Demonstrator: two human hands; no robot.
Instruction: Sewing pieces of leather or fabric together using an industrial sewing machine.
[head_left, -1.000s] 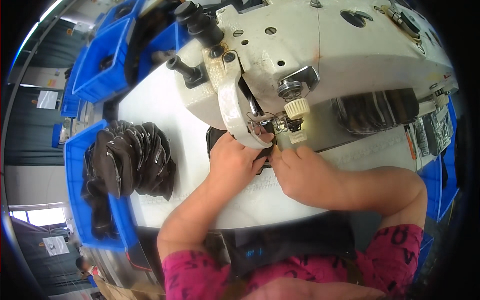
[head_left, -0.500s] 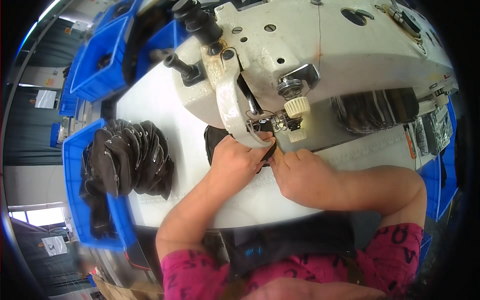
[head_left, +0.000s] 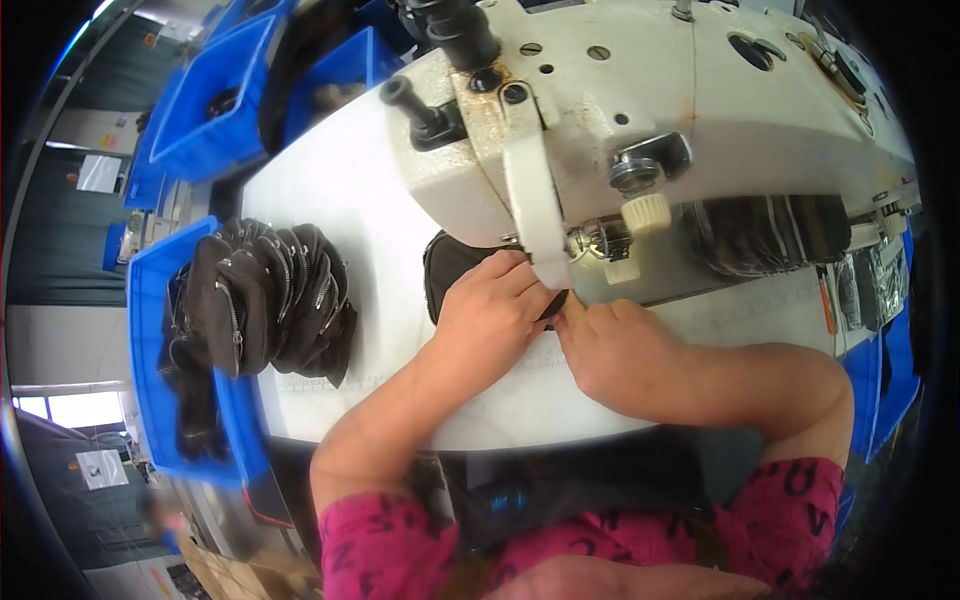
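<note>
A dark fabric piece (head_left: 452, 268) with a rounded, edged border lies under the head of a white sewing machine (head_left: 585, 175). My left hand (head_left: 492, 318) rests on its near right part, fingers bent and closed on the cloth beside the machine's white curved lever (head_left: 537, 215). Right beside it, my right hand (head_left: 625, 355) is closed, thumb and forefinger pinching the cloth's near right edge. The two hands nearly meet at the fingertips. The needle area is mostly hidden behind the lever and my left fingers.
On the left, a heap of dark zippered pouches (head_left: 270, 300) overhangs a blue bin (head_left: 150, 400). A stack of dark pieces (head_left: 770, 232) lies beneath the machine arm. An orange-handled tool (head_left: 828, 300) and clear packets (head_left: 870, 285) sit at the right. More blue bins (head_left: 215, 110) stand back left.
The view has shifted, so the machine appears further right. More of the dark fabric shows to the left of my left hand. Both hands stay on the cloth.
</note>
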